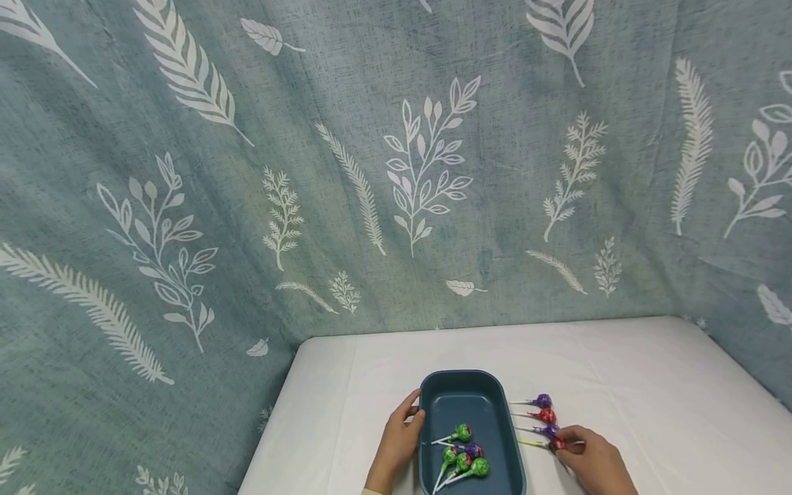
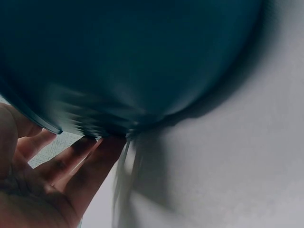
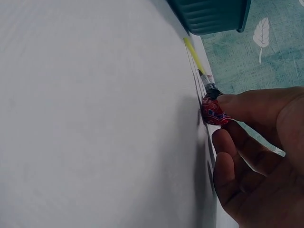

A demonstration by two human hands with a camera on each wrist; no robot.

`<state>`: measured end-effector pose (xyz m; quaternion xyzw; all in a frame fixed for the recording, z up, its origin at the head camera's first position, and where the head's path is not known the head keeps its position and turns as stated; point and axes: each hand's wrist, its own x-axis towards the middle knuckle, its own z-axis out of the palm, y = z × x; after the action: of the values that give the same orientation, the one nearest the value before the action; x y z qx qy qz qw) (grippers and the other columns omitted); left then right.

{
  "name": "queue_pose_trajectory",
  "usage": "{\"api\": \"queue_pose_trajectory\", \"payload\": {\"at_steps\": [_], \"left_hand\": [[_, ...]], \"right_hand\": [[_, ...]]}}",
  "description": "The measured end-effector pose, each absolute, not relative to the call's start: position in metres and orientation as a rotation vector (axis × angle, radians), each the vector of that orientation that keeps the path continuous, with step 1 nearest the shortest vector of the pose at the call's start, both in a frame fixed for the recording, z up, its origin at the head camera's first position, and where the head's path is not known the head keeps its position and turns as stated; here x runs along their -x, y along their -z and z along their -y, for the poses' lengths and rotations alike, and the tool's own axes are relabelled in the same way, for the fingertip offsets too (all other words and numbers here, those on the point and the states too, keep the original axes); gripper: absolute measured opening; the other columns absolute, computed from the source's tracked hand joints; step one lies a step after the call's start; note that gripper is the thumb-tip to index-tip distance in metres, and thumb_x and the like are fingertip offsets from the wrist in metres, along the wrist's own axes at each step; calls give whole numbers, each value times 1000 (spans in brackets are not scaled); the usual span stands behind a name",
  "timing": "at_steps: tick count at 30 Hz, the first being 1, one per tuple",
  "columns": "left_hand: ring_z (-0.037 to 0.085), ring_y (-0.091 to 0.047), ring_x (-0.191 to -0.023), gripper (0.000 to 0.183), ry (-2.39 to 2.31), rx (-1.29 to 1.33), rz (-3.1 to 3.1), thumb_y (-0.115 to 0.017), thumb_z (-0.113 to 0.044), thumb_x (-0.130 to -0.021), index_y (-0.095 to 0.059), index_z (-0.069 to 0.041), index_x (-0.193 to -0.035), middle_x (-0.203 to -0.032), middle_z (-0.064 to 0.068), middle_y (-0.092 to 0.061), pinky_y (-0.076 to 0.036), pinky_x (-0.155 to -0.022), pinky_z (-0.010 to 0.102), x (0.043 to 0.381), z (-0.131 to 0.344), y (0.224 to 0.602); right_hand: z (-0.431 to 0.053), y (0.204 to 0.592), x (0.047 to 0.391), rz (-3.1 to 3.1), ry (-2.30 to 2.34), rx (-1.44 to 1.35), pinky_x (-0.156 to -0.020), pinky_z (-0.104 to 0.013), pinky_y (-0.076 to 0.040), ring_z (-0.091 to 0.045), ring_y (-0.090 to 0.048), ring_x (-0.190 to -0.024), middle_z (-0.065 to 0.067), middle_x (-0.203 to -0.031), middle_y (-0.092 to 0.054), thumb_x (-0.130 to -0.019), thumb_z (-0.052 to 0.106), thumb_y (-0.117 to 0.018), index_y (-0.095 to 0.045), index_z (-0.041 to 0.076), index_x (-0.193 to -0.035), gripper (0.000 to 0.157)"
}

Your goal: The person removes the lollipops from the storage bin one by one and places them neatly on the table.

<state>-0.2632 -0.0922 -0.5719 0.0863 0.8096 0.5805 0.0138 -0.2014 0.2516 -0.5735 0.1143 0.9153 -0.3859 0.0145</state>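
A dark blue tray (image 1: pixel 468 405) lies on the white table, holding several wrapped lollipops, mostly green (image 1: pixel 463 432) with one purple (image 1: pixel 473 450). My left hand (image 1: pixel 399 436) holds the tray's left side, thumb at the rim and fingers against the outer wall (image 2: pixel 102 156). To the right of the tray my right hand (image 1: pixel 590 457) pinches the red wrapped head of a lollipop (image 3: pixel 214 110) between thumb and fingertips. Its yellow stick (image 3: pixel 192 52) points toward the tray. Just beyond it lie a purple lollipop (image 1: pixel 547 431), a red one (image 1: pixel 546 415) and another purple one (image 1: pixel 542 401), in a column.
White cloth covers the table (image 1: pixel 650 385), which stretches beyond the tray and off to the right. A blue-green curtain (image 1: pixel 346 206) with white leaf prints hangs behind the table and along its sides.
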Motion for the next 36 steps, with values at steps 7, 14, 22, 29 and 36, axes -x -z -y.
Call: {"api": "queue_pose_trajectory", "payload": {"at_steps": [7,14,22,29,36], "left_hand": [[26,-71,-94,44,-1803,-282,-2533,-58,-15,-103,-55,-10,-146,-120,19,-66,-55,-78,40,264,93,573],[25,-70,-94,44,-1819,-270,-2519,-58,-16,-103,-55,-11,-146,-121,20,-65,-55,-77,40,265,93,574],[24,-71,-92,44,-1842,-276,-2505,-59,-15,-102,-55,-11,-146,-120,19,-66,-55,-75,38,264,92,573],[25,-71,-92,44,-1839,-282,-2505,-58,-15,-102,-55,-11,-146,-120,20,-66,-55,-76,38,264,93,573],[29,-70,-98,44,-1829,-278,-2512,-58,-15,-103,-55,-10,-146,-124,23,-64,-55,-80,43,263,93,572]], "right_hand": [[-252,563,201,-2896,1219,-375,-78,-52,-50,-28,-66,-86,-11,-95,-70,-83,14,-80,-69,-4,-108,32],[-242,542,206,-3008,1284,-310,-80,-54,-50,-33,-68,-90,-11,-94,-72,-85,13,-76,-69,-4,-106,28],[-221,528,213,-2983,1439,-318,-73,-43,-56,-39,-69,-99,-17,-103,-71,-88,13,-76,-70,-2,-107,25],[-207,515,219,-2972,1467,-236,-86,-53,-53,-37,-69,-102,-17,-108,-71,-91,18,-74,-69,0,-113,29],[-195,508,227,-2939,1514,-162,-83,-49,-55,-35,-69,-104,-15,-112,-71,-92,20,-73,-70,2,-114,28]]}}
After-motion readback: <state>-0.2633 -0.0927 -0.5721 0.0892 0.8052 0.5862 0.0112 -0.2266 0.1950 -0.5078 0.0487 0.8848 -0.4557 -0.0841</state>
